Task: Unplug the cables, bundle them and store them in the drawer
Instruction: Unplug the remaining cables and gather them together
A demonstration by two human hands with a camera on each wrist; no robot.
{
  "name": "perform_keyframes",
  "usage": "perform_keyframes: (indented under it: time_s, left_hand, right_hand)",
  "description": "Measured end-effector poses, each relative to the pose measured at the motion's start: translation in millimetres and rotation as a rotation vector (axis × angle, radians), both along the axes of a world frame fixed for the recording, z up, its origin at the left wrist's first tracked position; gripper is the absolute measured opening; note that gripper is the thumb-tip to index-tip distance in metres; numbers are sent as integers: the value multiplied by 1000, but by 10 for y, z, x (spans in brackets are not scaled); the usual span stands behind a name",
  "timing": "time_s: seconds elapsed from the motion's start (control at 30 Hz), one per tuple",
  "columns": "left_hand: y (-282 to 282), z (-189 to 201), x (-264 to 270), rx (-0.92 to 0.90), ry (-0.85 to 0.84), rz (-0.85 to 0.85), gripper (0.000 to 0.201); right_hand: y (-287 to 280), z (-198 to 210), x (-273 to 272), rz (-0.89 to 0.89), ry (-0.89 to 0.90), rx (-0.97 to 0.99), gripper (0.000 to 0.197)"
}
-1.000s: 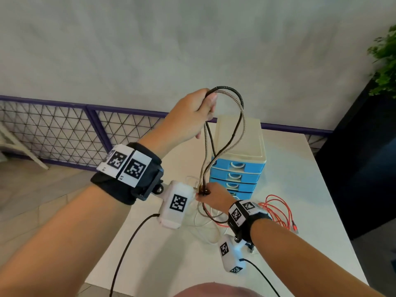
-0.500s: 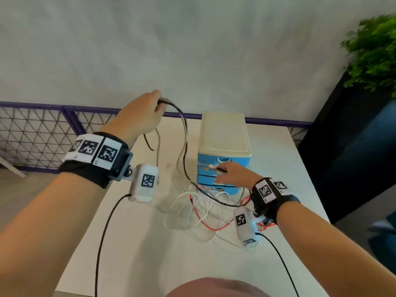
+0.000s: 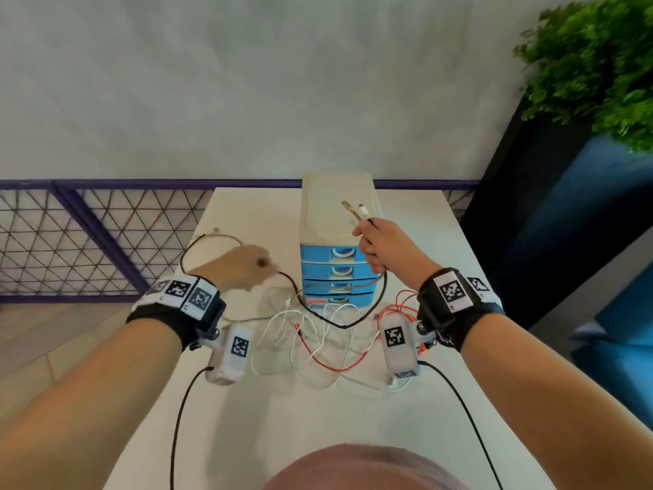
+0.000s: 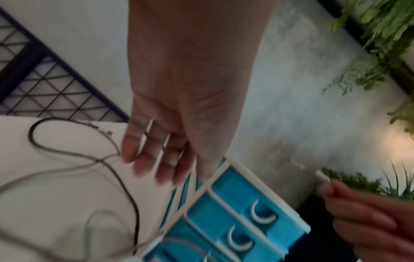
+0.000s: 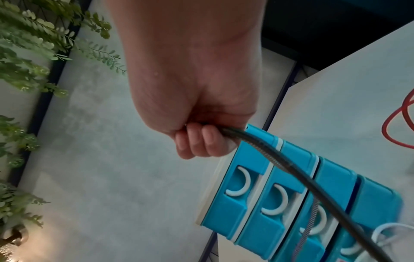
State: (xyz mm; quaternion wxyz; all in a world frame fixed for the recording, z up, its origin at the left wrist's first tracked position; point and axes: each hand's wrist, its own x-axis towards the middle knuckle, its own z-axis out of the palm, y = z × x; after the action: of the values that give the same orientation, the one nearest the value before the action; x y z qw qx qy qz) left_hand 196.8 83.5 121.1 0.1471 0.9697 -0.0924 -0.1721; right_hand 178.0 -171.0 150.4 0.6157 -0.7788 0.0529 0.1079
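My right hand [image 3: 369, 249] grips a black cable [image 3: 318, 318] and a braided silver cable [image 3: 332, 287] together in front of the top of the blue drawer unit [image 3: 335, 196]. Their plug ends [image 3: 355, 210] stick up above the fist. In the right wrist view the fingers [image 5: 197, 141] curl tightly round both cables [image 5: 268, 159], which trail down across the shut drawers [image 5: 253, 209]. My left hand [image 3: 247, 267] hovers low over the table, blurred, left of the unit. In the left wrist view its fingers [image 4: 154, 159] are straight and hold nothing; the cable loop [image 4: 67, 150] lies beside them.
A white cable [image 3: 293, 334] and a red cable [image 3: 328, 364] lie tangled on the white table [image 3: 247, 419] in front of the drawers. A purple mesh fence [image 3: 88, 242] runs behind the table. A dark planter with a green plant [image 3: 600, 65] stands at the right.
My left hand has let go of the raised cable loop and dropped toward the table. My right hand has risen from the drawer fronts with the cable ends in its grip.
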Motion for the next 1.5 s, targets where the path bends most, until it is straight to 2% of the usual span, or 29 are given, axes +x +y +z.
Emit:
perform_keyframes:
  time_s: [0.07,0.13,0.23,0.27,0.37,0.47,0.57,0.67,0.8,0.93,1.07,1.13,1.27,1.3,1.37,1.43,1.47,1.5]
  left_hand:
    - [-71,-191,-130,56,246,-5,50]
    - [-52,-410,-212,88,340,-10,53]
    - [-23,-651,-288,-45,416,10,23]
    - [-48,-643,-317,-118,438,24,20]
    - [-169,-415,-344,-271,342,17,29]
    - [-344,-47,-333,-430,208,26,35]
    - [-495,275,-337,-638,102,83,40]
    - [-540,422,-367,-753,92,145,41]
    - [-404,338,-420,-738,197,164,50]
    - [-68,76,-513,-830,346,159,52]
    - [201,-196,-583,-779,401,177,58]
    - [261,-289,-610,-734,425,184,59]
    - [154,-288,-641,-616,455,222,55]
    - [99,-238,-651,-614,451,218,54]
    - [5,-105,-633,-640,401,197,51]
    - [-87,53,-587,-630,319,164,46]
    - [-137,137,-564,-596,269,141,46]
    - [-195,221,-543,-557,218,114,46]
  right_hand:
    - [26,26,-27,5,-40,14,24]
    - [56,35,-29,2,-73,37,22]
    - [81,38,-46,18,-64,50,20]
    - [85,38,-58,34,-52,42,20]
    - [109,11,-92,123,-53,-76,19]
    - [214,-40,-133,247,-80,-196,27]
    - [344,-64,-184,339,-32,-116,35]
    - [397,-30,-186,332,-43,-85,44]
    - [313,-7,-131,247,-142,-215,43]
    - [45,-62,-47,51,-141,-176,38]
    - [-156,-122,-9,-183,-178,-131,37]
    - [-197,-109,-19,-247,-194,-94,36]
    - [-126,-29,-75,-156,-204,96,30]
    - [-90,-2,-80,-126,-202,90,30]
    - [-23,46,-74,-86,-247,-46,30]
    - [35,87,-81,-70,-347,-185,18]
    - [72,107,-89,-52,-391,-195,11]
    - [126,135,-119,-6,-425,-195,14]
